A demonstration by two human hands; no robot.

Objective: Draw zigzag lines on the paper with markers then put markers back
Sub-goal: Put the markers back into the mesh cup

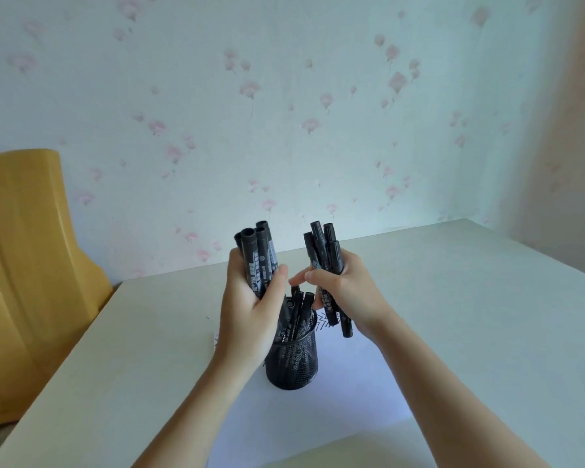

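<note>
A black mesh pen cup point(293, 364) stands on a white sheet of paper point(335, 410) with several black markers point(299, 307) upright inside it. My left hand point(250, 312) grips a bundle of several black markers point(259, 255) just above and left of the cup. My right hand point(343, 290) holds another bundle of several black markers point(325, 248) to the cup's upper right. Black zigzag lines point(325, 319) show on the paper behind the cup, partly hidden by my hands.
The cream table point(470, 315) reaches the flowered wall at the back. A yellow wooden headboard or chair back point(24, 265) stands left of the table. The table's left edge runs diagonally toward me.
</note>
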